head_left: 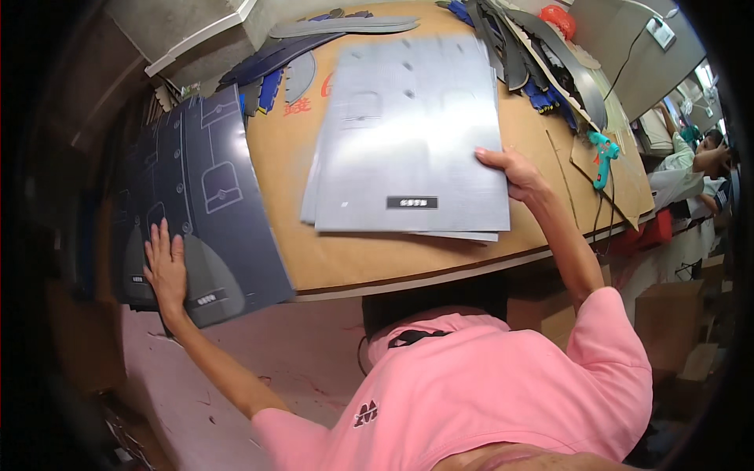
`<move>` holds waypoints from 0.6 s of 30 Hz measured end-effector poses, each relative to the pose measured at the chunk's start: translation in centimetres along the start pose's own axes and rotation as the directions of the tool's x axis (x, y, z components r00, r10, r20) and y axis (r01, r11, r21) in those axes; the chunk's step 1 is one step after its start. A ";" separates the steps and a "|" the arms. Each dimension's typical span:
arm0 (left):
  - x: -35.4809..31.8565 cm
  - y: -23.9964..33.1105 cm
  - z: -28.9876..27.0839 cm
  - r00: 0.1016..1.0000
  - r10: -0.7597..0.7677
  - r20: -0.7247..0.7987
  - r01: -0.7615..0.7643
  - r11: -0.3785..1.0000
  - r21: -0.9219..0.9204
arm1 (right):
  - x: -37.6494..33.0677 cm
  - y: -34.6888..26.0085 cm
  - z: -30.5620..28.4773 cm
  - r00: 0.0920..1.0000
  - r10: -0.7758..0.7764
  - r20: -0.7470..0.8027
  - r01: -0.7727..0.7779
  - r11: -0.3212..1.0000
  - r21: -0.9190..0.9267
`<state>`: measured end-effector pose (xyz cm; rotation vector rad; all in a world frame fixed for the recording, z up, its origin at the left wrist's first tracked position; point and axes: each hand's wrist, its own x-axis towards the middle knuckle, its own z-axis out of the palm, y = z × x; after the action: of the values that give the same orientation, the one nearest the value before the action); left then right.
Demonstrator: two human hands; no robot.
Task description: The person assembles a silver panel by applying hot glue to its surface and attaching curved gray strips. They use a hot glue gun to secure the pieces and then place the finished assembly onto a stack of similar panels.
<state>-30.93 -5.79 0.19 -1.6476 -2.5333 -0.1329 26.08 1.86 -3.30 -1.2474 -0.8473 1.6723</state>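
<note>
My right hand (518, 174) grips the right edge of a light grey printed sheet (416, 157), its index finger stretched over the top face. This sheet lies over other grey sheets, whose edges stick out at its left and bottom, and its far part is blurred. At the left, my left hand (166, 271) rests flat with fingers spread on a rounded dark grey shape (212, 275). Under it are dark blue-grey sheets (247, 228) printed with pocket and button outlines, which overhang the table's front edge. I cannot tell whether the rounded shape is separate or printed.
The brown-topped table (287, 196) carries curved grey pieces (345, 26) at the back and more curved dark pieces (561, 59) at the back right. A teal glue gun (602, 157) with a cord lies at the right edge. Cardboard boxes (667, 314) stand right of me; people sit beyond.
</note>
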 end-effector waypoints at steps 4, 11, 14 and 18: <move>4.1 -4.0 1.0 0.989 0.143 -0.027 -0.145 0.986 -0.077 | -0.6 1.0 -2.6 1.000 0.026 0.004 -0.026 0.994 0.107; 6.6 -4.3 -2.1 0.986 0.071 -0.152 -0.027 0.962 0.273 | -0.5 -0.1 -2.6 0.999 0.020 0.026 -0.022 0.998 0.066; 4.4 -0.2 -4.0 0.813 0.271 -0.515 -0.122 0.945 0.305 | -0.2 0.4 -2.4 1.000 -0.002 0.005 0.002 0.999 0.049; -3.3 17.3 -4.3 0.801 0.423 -0.424 -0.597 0.631 -0.496 | -0.8 1.1 -3.3 0.996 -0.060 -0.062 0.059 0.998 -0.022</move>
<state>-13.63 -2.36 4.19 -2.3115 -1.7852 -1.1423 29.15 0.78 -4.83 -1.2691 -0.8567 1.5731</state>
